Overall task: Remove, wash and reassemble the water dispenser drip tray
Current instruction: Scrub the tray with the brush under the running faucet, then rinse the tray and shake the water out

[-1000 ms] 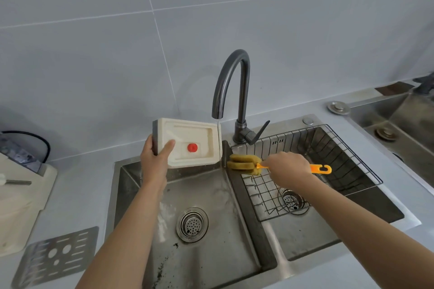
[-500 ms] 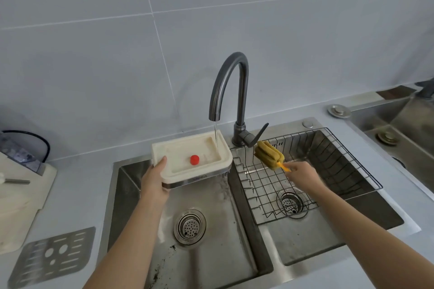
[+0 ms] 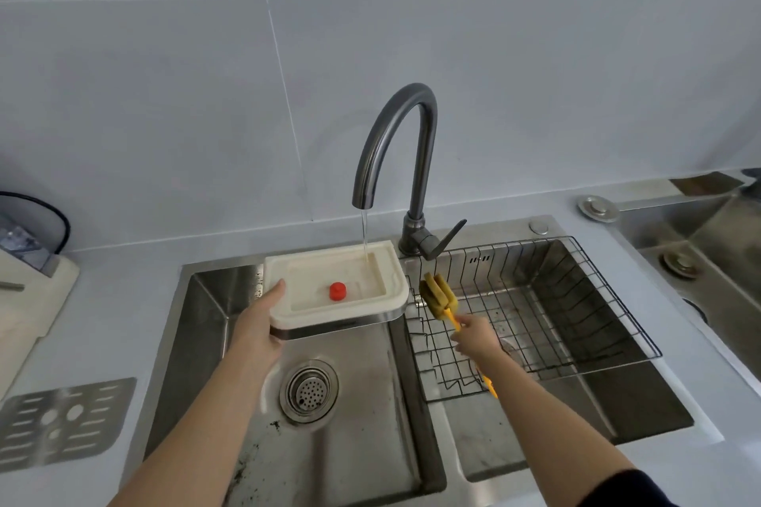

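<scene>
Drip tray under the running tap, brush at the ready.

The left hand [image 3: 257,325] grips the cream drip tray [image 3: 335,286] by its left edge, fingers wrapped around the rim, level above the left sink basin [image 3: 214,346]; water from the faucet [image 3: 395,161] streams into its far right corner. The right hand [image 3: 475,338] has its fingers closed on the orange-handled brush [image 3: 438,294], just beside the tray's right end, over the wire rack [image 3: 576,300].

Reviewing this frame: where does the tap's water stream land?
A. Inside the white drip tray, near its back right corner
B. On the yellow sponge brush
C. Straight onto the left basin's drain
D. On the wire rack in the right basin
A: the thin stream from the faucet falls into the drip tray that the left hand holds over the left basin, while the sponge brush in the right hand stays beside it.
</scene>
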The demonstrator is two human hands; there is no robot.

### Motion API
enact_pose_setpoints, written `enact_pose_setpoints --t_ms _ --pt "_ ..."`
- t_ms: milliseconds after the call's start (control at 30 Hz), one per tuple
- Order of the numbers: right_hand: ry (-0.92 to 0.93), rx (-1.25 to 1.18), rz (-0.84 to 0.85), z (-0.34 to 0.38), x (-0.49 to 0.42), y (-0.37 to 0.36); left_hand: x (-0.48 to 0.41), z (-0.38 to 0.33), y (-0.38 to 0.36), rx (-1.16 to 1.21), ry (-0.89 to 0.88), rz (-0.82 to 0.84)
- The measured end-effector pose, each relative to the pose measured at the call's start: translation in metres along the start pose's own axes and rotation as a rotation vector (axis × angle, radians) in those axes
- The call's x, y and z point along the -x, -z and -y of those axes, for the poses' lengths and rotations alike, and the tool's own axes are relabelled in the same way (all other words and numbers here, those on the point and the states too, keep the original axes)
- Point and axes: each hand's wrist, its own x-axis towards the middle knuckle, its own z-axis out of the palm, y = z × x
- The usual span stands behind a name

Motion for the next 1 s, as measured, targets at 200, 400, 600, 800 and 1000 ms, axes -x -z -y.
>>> enact_pose_setpoints --t_ms 200,400,600,800,1000 --pt "0.020 0.162 0.059 -0.009 -0.005 -0.010 0.000 0.000 -0.006 0.002 -0.002 -0.013" --pt "0.032 0.349 0.129 0.001 -0.012 -0.002 -0.006 0.001 -0.008 0.011 -0.003 -0.017" --pt "0.066 0.181 0.069 0.039 -0.017 0.023 -0.017 0.000 -0.010 0.006 0.021 0.017" --pt "0.213 -0.166 0.127 0.081 -0.008 0.047 -0.021 -0.002 -0.016 0.013 0.026 0.034" --pt "0.210 -0.285 0.184 0.103 -0.012 0.043 -0.015 -0.005 -0.020 0.016 0.024 0.020"
